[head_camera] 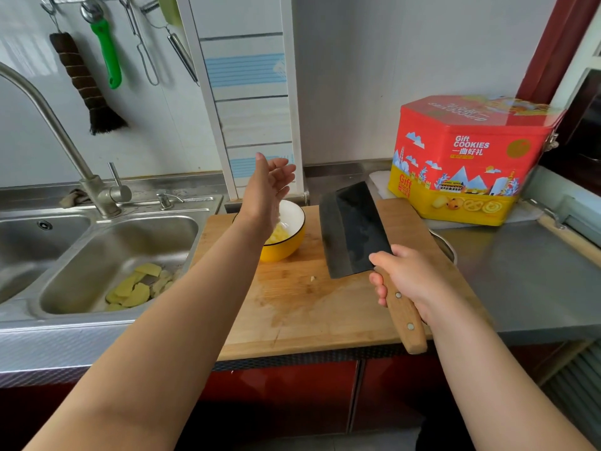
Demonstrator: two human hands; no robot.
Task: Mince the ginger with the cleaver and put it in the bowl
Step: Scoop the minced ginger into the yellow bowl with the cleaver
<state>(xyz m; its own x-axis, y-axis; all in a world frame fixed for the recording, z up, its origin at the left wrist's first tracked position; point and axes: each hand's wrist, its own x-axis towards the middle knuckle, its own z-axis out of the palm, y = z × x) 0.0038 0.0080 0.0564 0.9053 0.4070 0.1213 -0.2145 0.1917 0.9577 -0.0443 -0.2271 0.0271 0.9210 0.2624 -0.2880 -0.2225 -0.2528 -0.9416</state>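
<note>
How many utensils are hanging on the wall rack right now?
4: a brush at left, a green-handled tool beside it, then a wire tool and a metal tool. Others may hang above the frame.

- Bright, even daylight enters from about 3 o'clock.
- Soft glare lies on the steel sink (117,255) at 9 o'clock.
- The left hand (266,190) and biscuit tin (468,157) show motion blur.
- Straight lines bow toward the edges; shadows are faint.
</note>
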